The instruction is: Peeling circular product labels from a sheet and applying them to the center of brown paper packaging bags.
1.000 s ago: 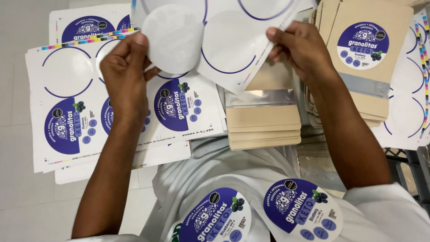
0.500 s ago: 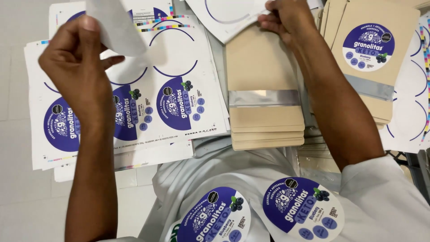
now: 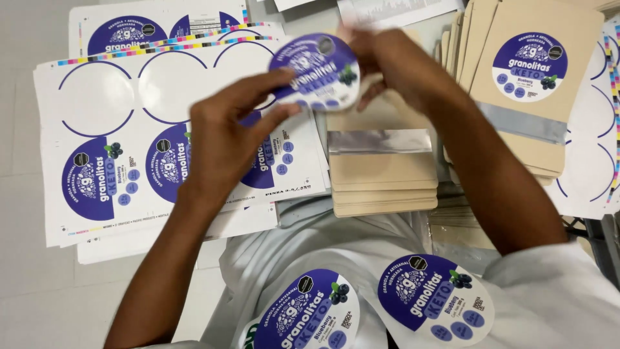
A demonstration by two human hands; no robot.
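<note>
Head camera, single view: looks steeply down, close over hands (image 3: 310,110) and table (image 3: 26,194).

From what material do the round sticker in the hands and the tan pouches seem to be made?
Round sticker: seems glossy printed paper or film; it is thin and curves between the left hand and right hand. Tan pouches: look like matte kraft paper, flat and stacked, each with a shiny silver band, perhaps foil.
</note>
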